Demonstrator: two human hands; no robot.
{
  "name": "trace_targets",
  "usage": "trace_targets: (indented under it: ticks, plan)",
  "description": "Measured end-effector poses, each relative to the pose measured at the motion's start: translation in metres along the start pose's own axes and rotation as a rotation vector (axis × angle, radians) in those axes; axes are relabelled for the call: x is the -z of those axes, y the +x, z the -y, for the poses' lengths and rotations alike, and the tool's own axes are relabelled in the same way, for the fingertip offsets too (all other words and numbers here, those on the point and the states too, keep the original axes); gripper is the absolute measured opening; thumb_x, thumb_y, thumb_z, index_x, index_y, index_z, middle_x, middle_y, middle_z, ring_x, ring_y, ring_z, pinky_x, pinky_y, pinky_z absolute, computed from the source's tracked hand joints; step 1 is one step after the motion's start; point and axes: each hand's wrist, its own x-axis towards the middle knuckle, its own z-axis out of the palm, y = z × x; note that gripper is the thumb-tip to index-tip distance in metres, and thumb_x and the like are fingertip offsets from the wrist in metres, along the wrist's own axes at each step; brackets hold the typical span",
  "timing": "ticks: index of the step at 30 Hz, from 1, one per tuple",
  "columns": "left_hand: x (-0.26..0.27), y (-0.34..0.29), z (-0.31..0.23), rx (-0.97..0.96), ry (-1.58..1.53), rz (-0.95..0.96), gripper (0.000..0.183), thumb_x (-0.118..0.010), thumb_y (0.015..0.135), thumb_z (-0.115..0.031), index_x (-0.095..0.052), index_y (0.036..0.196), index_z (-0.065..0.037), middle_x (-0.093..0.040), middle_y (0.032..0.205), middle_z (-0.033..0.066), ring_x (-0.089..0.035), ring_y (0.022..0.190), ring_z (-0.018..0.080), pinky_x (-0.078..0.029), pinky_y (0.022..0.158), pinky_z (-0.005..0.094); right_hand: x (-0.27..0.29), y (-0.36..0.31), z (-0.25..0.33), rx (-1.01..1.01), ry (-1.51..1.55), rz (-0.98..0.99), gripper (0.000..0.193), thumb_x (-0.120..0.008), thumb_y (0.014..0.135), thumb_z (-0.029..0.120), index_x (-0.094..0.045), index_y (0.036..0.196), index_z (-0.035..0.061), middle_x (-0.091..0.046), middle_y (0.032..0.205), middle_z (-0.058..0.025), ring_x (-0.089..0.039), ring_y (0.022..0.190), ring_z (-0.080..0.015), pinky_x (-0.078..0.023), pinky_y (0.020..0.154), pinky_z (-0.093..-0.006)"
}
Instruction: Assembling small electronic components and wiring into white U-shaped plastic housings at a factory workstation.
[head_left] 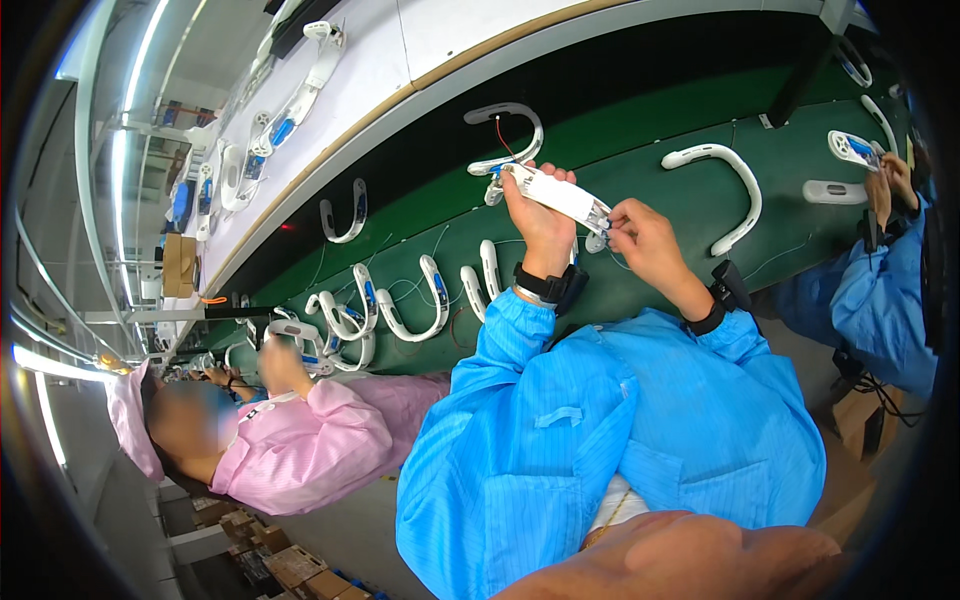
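Note:
My left hand (544, 222) is wrapped round a long white plastic housing (560, 194), held tilted above the green bench. Blue and metallic-looking parts show at the housing's ends. At its right end, the fingers of my right hand (648, 243) are pinched together; what sits between them is too small to make out. Just beyond my left hand lies a white C-shaped housing (535, 128) with a thin red wire. Another curved white housing (745, 190) rests to the right of my right hand.
Several white U-shaped housings (440, 312) with thin cables lie on the green bench (610, 150) at the left. A co-worker in pink (320, 440) sits there. At the right, another person in blue (885, 290) handles a white part (853, 150). A raised white shelf (440, 40) runs along the back.

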Motion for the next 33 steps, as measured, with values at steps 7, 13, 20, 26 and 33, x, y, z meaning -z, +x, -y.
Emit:
trace_targets:
  ticks: [7, 13, 20, 26, 33]
  plan:
    - [0.003, -0.006, 0.008, 0.032, 0.034, 0.154, 0.049, -0.038, 0.093, -0.057, -0.046, 0.101, -0.010, -0.050, 0.080, 0.0069, -0.048, 0.074, 0.0216, -0.041, 0.076, 0.0389, -0.020, 0.012, 0.004, 0.131, -0.191, -0.176, 0.014, -0.065, 0.074, -0.003, -0.058, 0.086, 0.0008, -0.059, 0.082, -0.0106, -0.063, 0.070, -0.0214, -0.049, 0.059, -0.0322]
    - [-0.001, -0.003, 0.003, 0.060, -0.021, 0.171, 0.048, -0.037, 0.093, -0.057, -0.046, 0.101, -0.011, -0.050, 0.080, 0.0073, -0.047, 0.074, 0.0216, -0.040, 0.074, 0.0384, -0.012, 0.000, 0.002, 0.240, -0.271, -0.227, 0.016, -0.068, 0.072, -0.001, -0.061, 0.086, 0.0017, -0.059, 0.089, -0.0111, -0.061, 0.071, -0.0271, -0.049, 0.059, -0.0329]
    - [-0.008, -0.007, 0.008, -0.006, -0.056, 0.169, 0.049, -0.035, 0.094, -0.055, -0.049, 0.100, -0.009, -0.051, 0.082, 0.0080, -0.048, 0.075, 0.0229, -0.040, 0.075, 0.0394, -0.024, 0.004, -0.006, 0.213, -0.255, -0.349, 0.017, -0.067, 0.072, -0.006, -0.061, 0.086, 0.0004, -0.060, 0.091, -0.0100, -0.061, 0.067, -0.0187, -0.049, 0.056, -0.0261]
    - [-0.012, -0.009, 0.006, -0.024, -0.059, 0.168, 0.046, -0.037, 0.094, -0.054, -0.049, 0.103, -0.011, -0.051, 0.083, 0.0076, -0.048, 0.077, 0.0215, -0.040, 0.077, 0.0391, -0.017, 0.001, -0.003, 0.081, -0.209, -0.274, 0.011, -0.070, 0.071, 0.000, -0.062, 0.079, 0.0003, -0.059, 0.082, -0.0105, -0.061, 0.066, -0.0239, -0.048, 0.056, -0.0297]
    - [-0.013, -0.005, 0.007, -0.071, -0.053, 0.128, 0.047, -0.036, 0.094, -0.054, -0.048, 0.103, -0.009, -0.051, 0.085, 0.0080, -0.048, 0.079, 0.0220, -0.040, 0.077, 0.0392, -0.012, 0.005, -0.010, 0.113, -0.046, -0.239, 0.010, -0.069, 0.072, 0.000, -0.067, 0.082, 0.0013, -0.061, 0.083, -0.0078, -0.061, 0.066, -0.0206, -0.047, 0.056, -0.0294]
